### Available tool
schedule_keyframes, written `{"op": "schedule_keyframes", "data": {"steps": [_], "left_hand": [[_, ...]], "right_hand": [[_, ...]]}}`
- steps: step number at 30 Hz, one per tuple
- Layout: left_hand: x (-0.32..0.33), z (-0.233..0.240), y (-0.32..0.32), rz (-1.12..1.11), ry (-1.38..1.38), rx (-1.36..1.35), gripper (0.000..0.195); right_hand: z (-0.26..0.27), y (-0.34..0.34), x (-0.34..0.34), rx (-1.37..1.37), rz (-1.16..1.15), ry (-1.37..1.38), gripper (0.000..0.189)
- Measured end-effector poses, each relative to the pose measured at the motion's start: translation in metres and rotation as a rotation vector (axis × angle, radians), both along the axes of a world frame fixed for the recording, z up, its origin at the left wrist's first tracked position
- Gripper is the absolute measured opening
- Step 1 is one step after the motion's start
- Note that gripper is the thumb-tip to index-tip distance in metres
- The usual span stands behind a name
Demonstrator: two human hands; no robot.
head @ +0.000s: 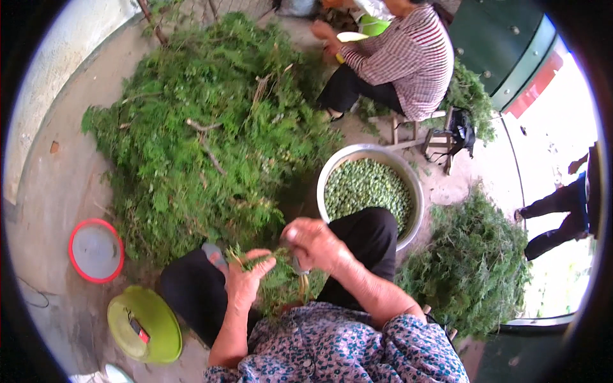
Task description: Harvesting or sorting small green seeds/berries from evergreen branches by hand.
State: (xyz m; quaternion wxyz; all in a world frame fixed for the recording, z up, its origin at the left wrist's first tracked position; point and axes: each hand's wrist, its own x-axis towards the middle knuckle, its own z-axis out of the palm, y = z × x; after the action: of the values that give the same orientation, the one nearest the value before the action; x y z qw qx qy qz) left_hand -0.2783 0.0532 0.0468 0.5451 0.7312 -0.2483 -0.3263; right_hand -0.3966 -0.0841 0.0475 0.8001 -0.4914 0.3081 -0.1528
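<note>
My left hand (245,275) holds a small green conifer sprig (249,261) between thumb and fingers, above my lap. Close by on its right, my right hand (313,242) is bent with its fingertips curled together near the sprig's tip; whether something is pinched in them is hard to see. More cut greenery (278,287) lies between my legs. Beyond my right knee stands a wide metal basin (418,191) holding many small green cones or berries. A large heap of leafy conifer branches (215,129) spreads in front of me.
Another person (397,62) sits on a low wooden stool beyond the basin. A second branch pile (469,263) lies at right, near a standing person's legs (555,215). At left are a red-rimmed basin (96,251) and an upturned yellow-green basin (139,325) with a small red-and-black object on it.
</note>
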Motion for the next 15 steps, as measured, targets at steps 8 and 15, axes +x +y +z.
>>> {"op": "schedule_keyframes", "data": {"steps": [8,15], "left_hand": [[0.05,-0.005,-0.006,0.228,0.846,-0.696,0.021],[0.062,-0.007,0.004,0.253,0.959,-0.876,0.026]], "right_hand": [[-0.022,-0.105,-0.064,-0.482,-0.467,0.17,0.021],[-0.075,-0.186,-0.14,-0.963,-0.608,0.693,0.026]]}}
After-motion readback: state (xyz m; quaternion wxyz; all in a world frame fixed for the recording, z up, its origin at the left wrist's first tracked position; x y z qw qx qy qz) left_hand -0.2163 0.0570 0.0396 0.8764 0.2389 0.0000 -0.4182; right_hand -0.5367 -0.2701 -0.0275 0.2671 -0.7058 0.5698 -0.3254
